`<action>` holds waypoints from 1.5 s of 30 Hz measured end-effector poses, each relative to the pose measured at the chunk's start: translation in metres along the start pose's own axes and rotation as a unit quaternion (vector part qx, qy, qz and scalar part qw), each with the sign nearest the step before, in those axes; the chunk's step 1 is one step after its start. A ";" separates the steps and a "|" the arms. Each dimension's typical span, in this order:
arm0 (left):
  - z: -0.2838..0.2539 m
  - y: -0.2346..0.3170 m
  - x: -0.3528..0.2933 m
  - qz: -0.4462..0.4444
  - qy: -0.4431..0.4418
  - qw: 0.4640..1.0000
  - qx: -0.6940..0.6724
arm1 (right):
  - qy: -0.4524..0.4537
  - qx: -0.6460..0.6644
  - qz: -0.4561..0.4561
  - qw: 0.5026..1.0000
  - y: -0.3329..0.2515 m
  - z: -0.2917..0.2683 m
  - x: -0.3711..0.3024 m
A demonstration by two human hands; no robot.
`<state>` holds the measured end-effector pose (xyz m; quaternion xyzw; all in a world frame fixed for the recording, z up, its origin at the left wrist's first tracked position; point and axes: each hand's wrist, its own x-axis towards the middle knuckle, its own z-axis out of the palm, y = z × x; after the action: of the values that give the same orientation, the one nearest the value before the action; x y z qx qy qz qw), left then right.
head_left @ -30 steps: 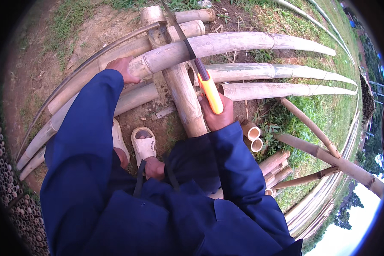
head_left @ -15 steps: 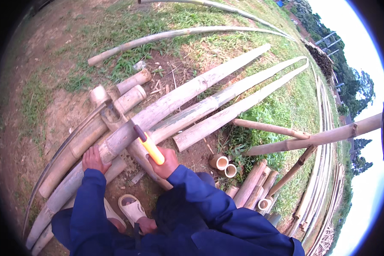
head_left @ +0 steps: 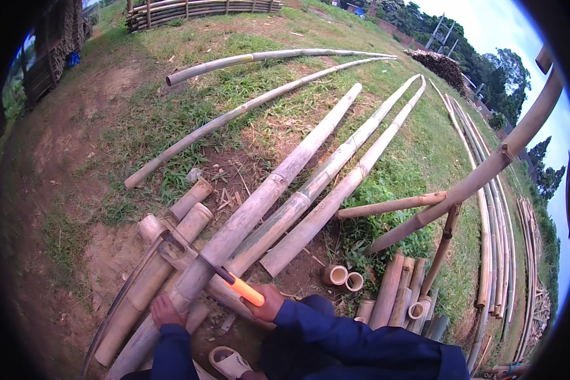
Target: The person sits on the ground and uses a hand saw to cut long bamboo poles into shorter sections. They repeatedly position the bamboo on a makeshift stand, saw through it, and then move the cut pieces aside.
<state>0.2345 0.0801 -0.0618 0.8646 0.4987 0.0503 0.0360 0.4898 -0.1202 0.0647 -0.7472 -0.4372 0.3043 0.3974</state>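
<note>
A thick pale bamboo pole point(head_left: 247, 218) runs from the lower left toward the upper right, resting on a bamboo support piece point(head_left: 225, 296) that crosses beneath it. My left hand point(head_left: 169, 313) grips the pole from above, its fingers curved over the near part. Beyond it, my right hand point(head_left: 269, 302) is closed round the orange handle of a hand saw point(head_left: 245, 291). The saw's dark, thin blade lies across the pole; how deep it sits in the bamboo I cannot tell.
Two more long bamboo poles point(head_left: 332, 212) lie right of the worked pole. Short cut bamboo pieces point(head_left: 389, 288) stack at lower right, beside two open bamboo cups point(head_left: 337, 275). A slanted bamboo frame point(head_left: 462, 190) rises on the right. A split bamboo strip point(head_left: 121, 301) curves at left.
The view has tilted upward, so the hands sit lower and a fence shows at the top. The saw handle stands slightly farther from the pole, with more dark blade showing. Both hands keep their holds.
</note>
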 end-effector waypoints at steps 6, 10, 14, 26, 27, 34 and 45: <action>-0.014 -0.030 0.005 -0.014 -0.002 1.000 0.020 | -0.038 0.015 -0.007 0.999 0.002 0.017 -0.006; -0.012 -0.012 -0.009 0.005 0.018 1.000 0.022 | -0.041 0.001 -0.021 0.999 -0.026 -0.070 -0.139; -0.017 -0.013 -0.008 -0.005 0.028 0.999 0.041 | -0.048 -0.015 0.047 0.998 -0.045 -0.053 -0.116; -0.025 -0.026 0.001 0.006 -0.001 1.000 0.025 | -0.044 0.017 -0.007 0.999 -0.004 -0.032 -0.099; -0.020 -0.020 0.002 0.009 -0.010 1.000 0.019 | -0.040 -0.018 0.014 0.999 0.000 -0.047 -0.135; -0.014 -0.013 0.005 0.026 -0.007 0.999 0.032 | 0.012 -0.033 -0.016 0.999 0.012 0.008 -0.012; -0.019 -0.017 0.006 0.017 -0.010 0.999 0.040 | -0.021 -0.011 0.019 1.000 -0.009 -0.045 -0.140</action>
<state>0.2207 0.0938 -0.0446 0.8742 0.4851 0.0223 0.0056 0.4617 -0.2571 0.1099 -0.7534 -0.4344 0.3226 0.3737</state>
